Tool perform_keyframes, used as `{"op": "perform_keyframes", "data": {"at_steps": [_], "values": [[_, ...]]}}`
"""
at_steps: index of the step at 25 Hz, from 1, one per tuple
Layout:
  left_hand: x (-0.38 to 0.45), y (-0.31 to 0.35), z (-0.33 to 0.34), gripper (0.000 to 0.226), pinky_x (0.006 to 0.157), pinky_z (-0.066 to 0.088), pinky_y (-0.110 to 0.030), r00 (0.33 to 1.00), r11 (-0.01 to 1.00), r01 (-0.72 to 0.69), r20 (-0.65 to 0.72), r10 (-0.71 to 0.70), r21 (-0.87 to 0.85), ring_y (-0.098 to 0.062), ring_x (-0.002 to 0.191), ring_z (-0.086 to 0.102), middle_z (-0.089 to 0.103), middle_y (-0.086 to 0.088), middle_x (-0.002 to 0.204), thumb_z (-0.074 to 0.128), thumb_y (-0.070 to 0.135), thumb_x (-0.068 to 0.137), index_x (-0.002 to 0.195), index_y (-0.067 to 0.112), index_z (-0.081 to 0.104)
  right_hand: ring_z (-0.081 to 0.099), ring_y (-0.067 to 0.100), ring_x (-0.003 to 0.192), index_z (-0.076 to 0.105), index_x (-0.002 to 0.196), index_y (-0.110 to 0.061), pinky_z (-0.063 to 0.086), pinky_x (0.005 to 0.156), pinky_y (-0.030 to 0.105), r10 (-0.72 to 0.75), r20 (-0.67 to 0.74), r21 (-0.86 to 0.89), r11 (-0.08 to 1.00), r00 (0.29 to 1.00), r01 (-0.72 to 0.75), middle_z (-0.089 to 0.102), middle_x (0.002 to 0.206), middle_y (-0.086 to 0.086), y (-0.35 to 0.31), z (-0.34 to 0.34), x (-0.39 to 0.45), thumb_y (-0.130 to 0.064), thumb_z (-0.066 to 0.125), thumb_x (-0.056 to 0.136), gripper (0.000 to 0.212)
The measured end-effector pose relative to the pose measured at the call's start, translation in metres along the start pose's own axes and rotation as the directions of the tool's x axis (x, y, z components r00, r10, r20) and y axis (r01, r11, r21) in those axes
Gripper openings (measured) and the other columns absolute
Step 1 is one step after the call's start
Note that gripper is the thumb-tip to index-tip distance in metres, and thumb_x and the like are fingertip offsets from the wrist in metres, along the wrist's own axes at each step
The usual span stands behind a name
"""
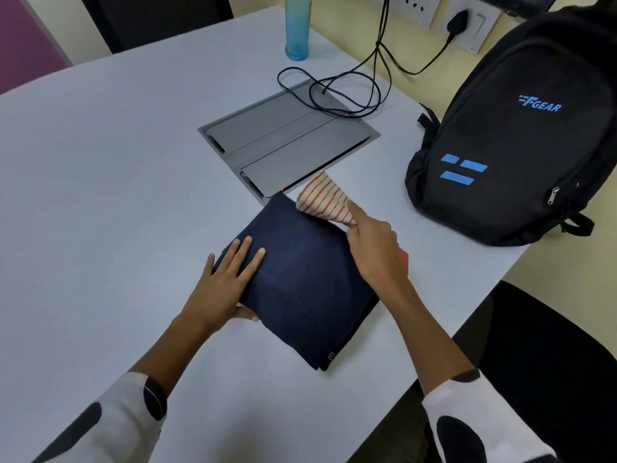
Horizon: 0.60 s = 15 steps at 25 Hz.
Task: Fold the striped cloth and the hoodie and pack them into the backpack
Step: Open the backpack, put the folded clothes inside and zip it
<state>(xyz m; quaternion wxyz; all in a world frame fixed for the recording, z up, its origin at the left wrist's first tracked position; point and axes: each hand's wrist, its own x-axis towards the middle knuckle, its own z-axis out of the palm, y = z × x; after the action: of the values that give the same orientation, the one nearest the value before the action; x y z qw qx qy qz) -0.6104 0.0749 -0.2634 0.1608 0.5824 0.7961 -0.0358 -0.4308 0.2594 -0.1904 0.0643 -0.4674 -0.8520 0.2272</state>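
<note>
Pale grey-white table [100, 195] fills most of the view; purple panel [23, 35] in the far left corner of the room, cream wall behind the table on the right.

My left hand [227, 282] lies on the left edge of the folded navy hoodie [300, 279]: fingers straight on top, thumb tucked under the edge, so flat and pressing, not clenched. Hoodie sits on the table right in front of me, with a small tag at its near corner, too small to read.

Blue bottle [296, 28] stands at the far edge. Grey flap-lid cable box [287, 142] is set into the table just beyond the hoodie, black cables [334, 91] looping over it up to the wall sockets [467, 25].

My right hand [374, 248] pinches the striped cloth [322, 198], cream with red stripes, at the hoodie's far right corner.

Black backpack [514, 145] stands at the right, on the table, apart from the clothes. Blue lettering reads "FGEAR", blue bars logo below it.
</note>
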Motion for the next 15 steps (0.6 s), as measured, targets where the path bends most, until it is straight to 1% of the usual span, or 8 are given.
{"op": "perform_keyframes", "data": {"at_steps": [4,7,8,9,11,12,13,15], "values": [[-0.006,0.005,-0.002,0.111,0.113,-0.011,-0.049,1.000,0.999,0.000,0.015,0.000,-0.040,-0.023,0.140,-0.026,-0.026,0.000,0.151,0.064,0.056,0.078,0.146,0.023,-0.017,0.047,0.031,0.127,0.019,0.151,-0.015,0.044,0.100,0.043,-0.117,0.074,-0.236,0.963,0.990,0.131,0.036,0.149,0.015,-0.047,0.040,-0.033,-0.013,0.046,0.099,0.059],[-0.013,0.025,-0.012,0.076,0.109,0.025,-0.042,0.985,0.896,0.058,-0.124,-0.124,-0.440,-0.029,0.141,0.024,0.030,-0.003,0.152,0.068,0.023,0.082,0.147,0.017,0.027,0.045,0.034,0.130,0.026,0.147,-0.008,0.046,0.097,0.046,-0.167,0.063,-0.324,0.929,0.984,0.179,0.041,0.145,0.021,-0.060,0.073,-0.053,-0.011,0.059,0.091,0.066],[-0.014,0.030,-0.016,0.056,0.097,0.039,-0.034,0.963,0.726,0.087,-0.128,-0.236,-0.682,-0.026,0.127,0.044,0.051,-0.003,0.135,0.064,0.013,0.084,0.137,0.014,0.044,0.052,0.035,0.124,0.036,0.143,-0.006,0.050,0.090,0.047,-0.189,0.039,-0.332,0.924,0.981,0.191,0.050,0.138,0.021,-0.062,0.081,-0.060,-0.012,0.066,0.086,0.065],[-0.015,0.035,-0.020,0.039,0.086,0.045,-0.027,0.942,0.442,0.123,-0.036,-0.335,-0.889,-0.023,0.114,0.055,0.061,-0.001,0.119,0.059,0.009,0.087,0.125,0.013,0.053,0.059,0.034,0.116,0.046,0.137,-0.005,0.054,0.083,0.045,-0.200,0.025,-0.335,0.921,0.979,0.197,0.059,0.128,0.020,-0.064,0.086,-0.067,-0.015,0.075,0.078,0.066],[-0.012,0.042,-0.028,0.023,0.079,0.050,-0.024,0.904,-0.169,0.154,0.208,-0.373,-0.974,-0.019,0.102,0.062,0.067,-0.001,0.107,0.055,0.014,0.091,0.114,0.012,0.058,0.066,0.031,0.105,0.060,0.125,-0.007,0.056,0.075,0.043,-0.221,0.033,-0.367,0.905,0.975,0.217,0.068,0.115,0.015,-0.063,0.097,-0.077,-0.025,0.087,0.063,0.070],[-0.009,0.042,-0.029,0.021,0.079,0.052,-0.026,0.885,-0.351,0.151,0.284,-0.368,-0.924,-0.018,0.100,0.064,0.067,0.000,0.106,0.055,0.018,0.093,0.113,0.014,0.055,0.067,0.029,0.103,0.064,0.120,-0.009,0.055,0.075,0.043,-0.241,0.029,-0.379,0.896,0.970,0.233,0.070,0.111,0.013,-0.062,0.100,-0.080,-0.031,0.088,0.061,0.067],[-0.005,0.040,-0.029,0.023,0.079,0.054,-0.028,0.867,-0.434,0.147,0.327,-0.376,-0.889,-0.018,0.098,0.064,0.066,0.001,0.105,0.056,0.021,0.093,0.115,0.016,0.053,0.068,0.028,0.100,0.068,0.114,-0.011,0.054,0.077,0.043,-0.284,-0.008,-0.387,0.885,0.959,0.259,0.072,0.107,0.010,-0.060,0.098,-0.079,-0.038,0.084,0.066,0.057],[0.003,0.035,-0.029,0.032,0.079,0.055,-0.029,0.821,-0.397,0.168,0.351,-0.450,-0.903,-0.019,0.098,0.064,0.064,-0.001,0.110,0.060,0.019,0.091,0.122,0.015,0.052,0.066,0.026,0.099,0.071,0.106,-0.013,0.052,0.083,0.042,-0.412,-0.123,-0.375,0.861,0.903,0.342,0.073,0.104,0.006,-0.049,0.095,-0.069,-0.045,0.068,0.082,0.040]]}}
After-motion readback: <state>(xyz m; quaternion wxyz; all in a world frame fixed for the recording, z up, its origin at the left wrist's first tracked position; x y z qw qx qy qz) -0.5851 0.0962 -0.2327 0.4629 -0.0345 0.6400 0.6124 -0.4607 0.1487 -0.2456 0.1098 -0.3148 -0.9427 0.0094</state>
